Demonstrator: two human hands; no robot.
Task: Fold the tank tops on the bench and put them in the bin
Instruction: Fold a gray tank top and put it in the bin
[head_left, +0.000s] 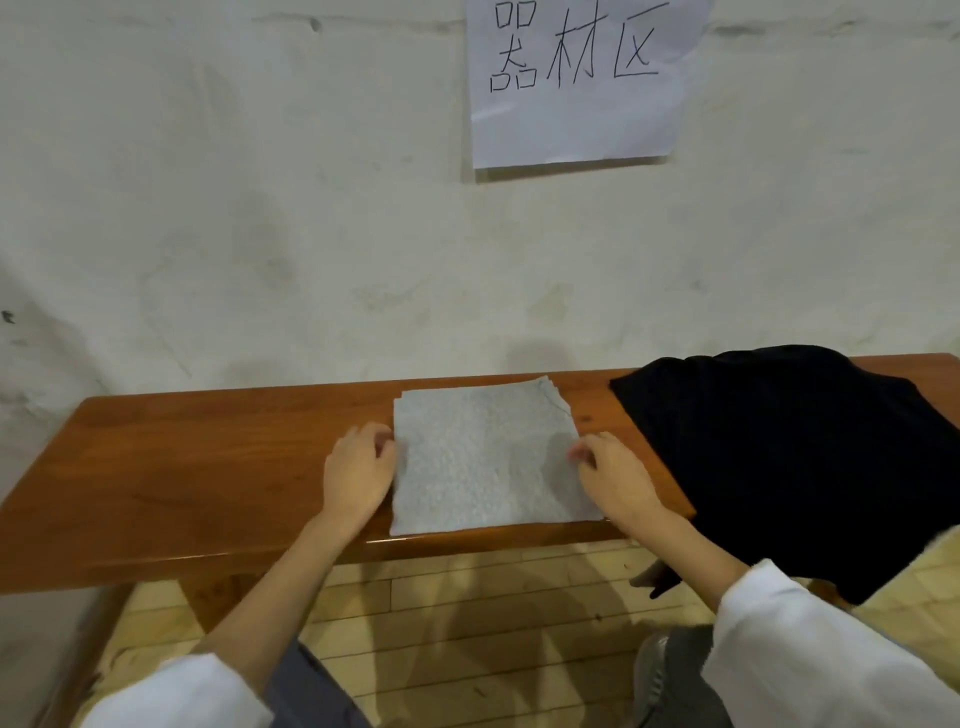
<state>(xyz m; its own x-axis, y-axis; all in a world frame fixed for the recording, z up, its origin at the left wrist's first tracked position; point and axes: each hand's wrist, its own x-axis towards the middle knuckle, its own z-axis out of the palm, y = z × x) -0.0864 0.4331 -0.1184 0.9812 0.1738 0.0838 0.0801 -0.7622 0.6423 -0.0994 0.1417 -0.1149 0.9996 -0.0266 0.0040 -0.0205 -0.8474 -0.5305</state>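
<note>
A light grey tank top (483, 457), folded into a neat square, lies flat in the middle of the brown wooden bench (197, 467). My left hand (358, 470) pinches its left edge with curled fingers. My right hand (615, 478) pinches the right edge the same way. A black tank top (789, 457) lies unfolded on the right end of the bench and hangs over the front edge. No bin is in view.
The bench stands against a whitish wall (260, 234) with a paper sign (576, 78) taped above. Pale wooden floorboards (467, 623) show below the bench. The left half of the bench top is bare wood.
</note>
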